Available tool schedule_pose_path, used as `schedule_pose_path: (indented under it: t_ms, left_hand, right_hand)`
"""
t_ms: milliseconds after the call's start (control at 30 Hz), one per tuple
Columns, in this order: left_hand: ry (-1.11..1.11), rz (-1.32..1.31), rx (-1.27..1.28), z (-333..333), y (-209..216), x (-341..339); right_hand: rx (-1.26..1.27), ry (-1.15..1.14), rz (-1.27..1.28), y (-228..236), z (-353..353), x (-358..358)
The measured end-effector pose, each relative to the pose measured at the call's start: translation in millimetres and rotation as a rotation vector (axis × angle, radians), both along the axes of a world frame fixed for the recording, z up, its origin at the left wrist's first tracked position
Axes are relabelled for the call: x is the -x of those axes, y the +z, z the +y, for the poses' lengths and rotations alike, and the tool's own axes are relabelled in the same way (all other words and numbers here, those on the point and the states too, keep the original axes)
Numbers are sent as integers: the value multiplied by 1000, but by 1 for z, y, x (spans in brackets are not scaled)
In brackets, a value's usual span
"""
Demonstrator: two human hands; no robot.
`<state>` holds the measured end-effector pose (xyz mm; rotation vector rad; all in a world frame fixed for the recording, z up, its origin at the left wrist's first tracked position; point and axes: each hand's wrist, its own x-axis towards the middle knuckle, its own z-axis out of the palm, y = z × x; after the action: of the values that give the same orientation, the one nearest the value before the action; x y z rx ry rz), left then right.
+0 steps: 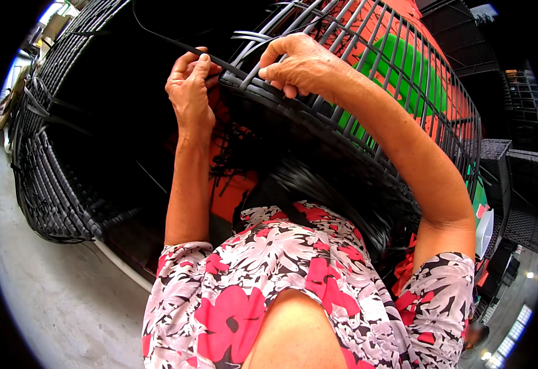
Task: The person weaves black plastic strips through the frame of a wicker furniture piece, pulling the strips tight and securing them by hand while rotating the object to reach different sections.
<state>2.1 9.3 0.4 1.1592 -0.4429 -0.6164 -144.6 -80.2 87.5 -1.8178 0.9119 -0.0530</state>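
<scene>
A flat black strip of plastic wicker runs from the upper left down to the corner of a black woven frame. My left hand pinches this strip between thumb and fingers, just left of the corner. At the frame's edge, my right hand has its thumb and forefinger brought together and the other fingers curled under. What lies between those fingertips is too small to make out. Parallel dark bars stretch away to the right beneath my right forearm. Several loose strip ends stick out beyond the corner.
Another black wicker piece with wrapped edges stands at the left above a grey floor. Orange and green material shows through the bars. A bundle of black strips hangs by my waist. More dark woven pieces stand at the right.
</scene>
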Motion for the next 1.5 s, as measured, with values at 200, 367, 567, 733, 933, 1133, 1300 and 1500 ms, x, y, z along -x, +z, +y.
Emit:
schedule_pose_path:
  t_ms: [200,367,567,733,933,1133,1300,1500]
  left_hand:
    - [117,-183,13,22,14,25]
    - [60,-256,-29,50,27,49]
    - [-383,143,-94,51,28,56]
    - [-524,518,-38,43,39,57]
    - [-410,968,21,27,41,59]
    - [-231,-3,-54,47,41,112]
    - [-109,-749,197,36,4,120]
    - [-642,675,259,49,29,100]
  right_hand:
    - [-241,-159,-281,-15,-4,12]
    - [-496,-218,-324,-14,-4,15]
    - [-536,-103,-495,-21,-5,24]
    - [-170,74,-442,-8,6,28]
    - [-12,81,-309,17,7,33]
    - [53,11,-96,9,-12,12]
    - [264,91,-163,3,-5,20]
    - [-16,101,-243,50,42,73]
